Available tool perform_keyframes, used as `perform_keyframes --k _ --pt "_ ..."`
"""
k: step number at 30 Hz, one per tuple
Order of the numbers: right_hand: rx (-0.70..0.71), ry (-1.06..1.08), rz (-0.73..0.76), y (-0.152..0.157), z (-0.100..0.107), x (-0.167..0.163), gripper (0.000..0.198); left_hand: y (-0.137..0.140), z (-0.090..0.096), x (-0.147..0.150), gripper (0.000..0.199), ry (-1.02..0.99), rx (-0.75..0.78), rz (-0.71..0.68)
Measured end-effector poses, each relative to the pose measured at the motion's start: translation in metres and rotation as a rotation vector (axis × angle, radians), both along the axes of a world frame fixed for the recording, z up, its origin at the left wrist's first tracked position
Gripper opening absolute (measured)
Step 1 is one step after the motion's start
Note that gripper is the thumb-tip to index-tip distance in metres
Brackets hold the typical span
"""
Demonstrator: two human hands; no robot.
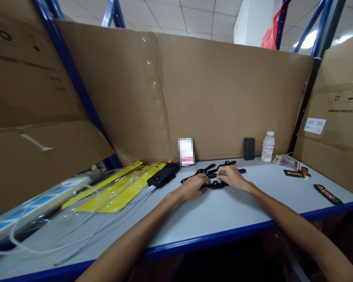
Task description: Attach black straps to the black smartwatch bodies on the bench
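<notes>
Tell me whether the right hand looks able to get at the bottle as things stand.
Probably yes: only a low black handle and bare table lie between the right hand and the bottle; the black slab stands beside the bottle, not in front.

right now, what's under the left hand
Part of the nearest black tool goes under the left hand; its middle shows. Anything farther beneath is covered and can't be seen.

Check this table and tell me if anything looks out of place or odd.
Nothing looks spilled. White cables sprawl in loose loops across the left side of the table, and one cable end seems to lie unplugged near the front edge, which looks untidy. At right, one dark packet lies askew, apart from a similar packet.
</notes>
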State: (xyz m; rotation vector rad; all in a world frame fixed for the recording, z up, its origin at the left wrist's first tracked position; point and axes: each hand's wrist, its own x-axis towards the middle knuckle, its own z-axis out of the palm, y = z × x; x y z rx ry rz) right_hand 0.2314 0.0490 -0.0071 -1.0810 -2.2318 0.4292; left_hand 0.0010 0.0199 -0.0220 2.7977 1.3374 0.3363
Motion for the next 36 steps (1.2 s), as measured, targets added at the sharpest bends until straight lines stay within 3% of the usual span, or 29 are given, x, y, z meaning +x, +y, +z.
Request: perform_keyframes --k 6,15,22,36 --pt "-0.060 0.009 0.000 0.001 -0.009 -0.006 0.006 0.002 0.000 -0.002 0.027 -0.028 -0.030 -0.018" --pt "-0.003 -0.065 0.034 -0.003 -0.009 -0.008 0.006 0.005 -0.003 -0.003 0.026 -0.040 0.005 -0.043" --pt "0.143 -0.198 -0.006 -0.006 -0.006 -0.005 0.007 0.007 -0.005 -0.003 0.026 -0.036 -0.003 -0.044" --pt "0.135 -0.157 0.013 -0.005 -0.009 -0.007 0.006 0.005 -0.003 -0.002 0.026 -0.045 0.002 -0.042"
